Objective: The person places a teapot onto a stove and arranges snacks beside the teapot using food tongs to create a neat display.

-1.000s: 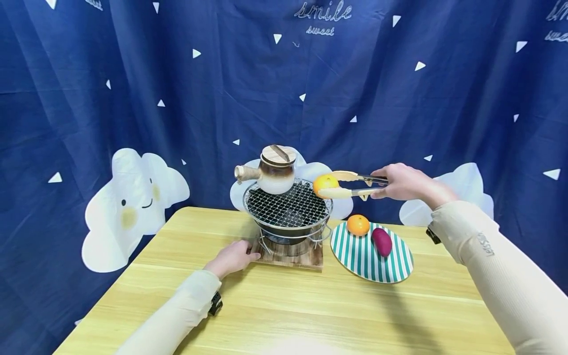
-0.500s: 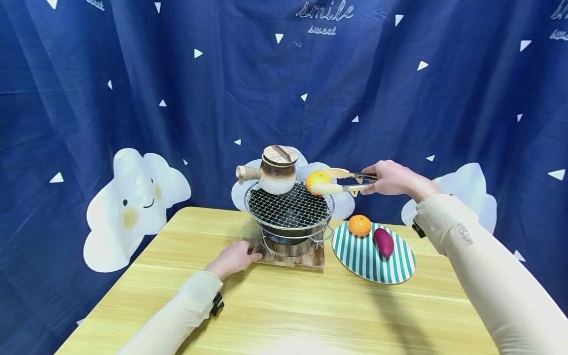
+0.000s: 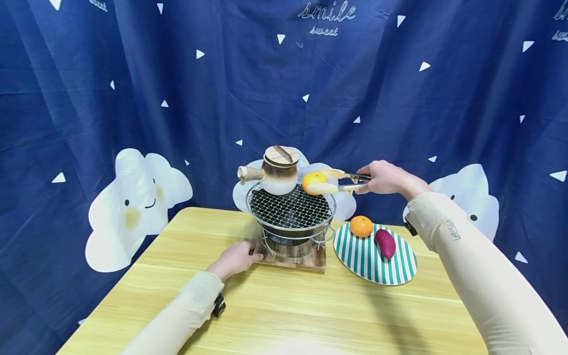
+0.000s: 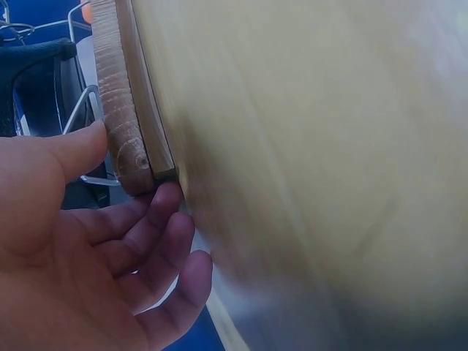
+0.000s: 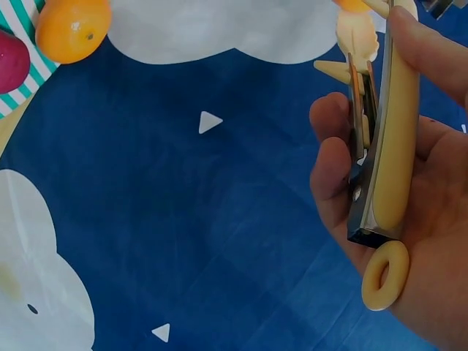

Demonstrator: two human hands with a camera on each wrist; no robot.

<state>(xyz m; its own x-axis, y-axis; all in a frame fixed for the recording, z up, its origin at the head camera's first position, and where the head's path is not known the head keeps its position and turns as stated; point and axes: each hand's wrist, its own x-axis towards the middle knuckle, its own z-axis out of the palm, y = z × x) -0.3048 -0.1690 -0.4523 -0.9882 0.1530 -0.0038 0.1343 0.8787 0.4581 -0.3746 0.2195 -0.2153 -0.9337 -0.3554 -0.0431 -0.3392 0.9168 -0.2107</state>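
My right hand point(image 3: 385, 177) grips a pair of tongs point(image 3: 326, 188) with cream tips and metal arms. Between the tips an orange point(image 3: 312, 180) is pinched over the right side of the round wire-mesh grill point(image 3: 288, 209). In the right wrist view, my fingers and thumb wrap the tongs point(image 5: 398, 146), whose ring hangs at the end. My left hand point(image 3: 235, 259) holds the left front corner of the wooden board point(image 3: 295, 260) beneath the grill. The left wrist view has the thumb on top of the board point(image 4: 121, 110) and fingertips at its lower edge.
A lidded brown-and-white pot point(image 3: 279, 180) stands at the back left of the grill, handle pointing left. Right of the grill lies a green-striped oval plate point(image 3: 364, 266) bearing another orange point(image 3: 361, 226) and a purple sweet potato point(image 3: 385, 243). A blue curtain point(image 3: 284, 98) hangs behind the table point(image 3: 284, 305).
My right hand has moved left with the tongs, bringing the pinched orange from the grill's right edge further over the mesh. The left hand stays at the board's corner.
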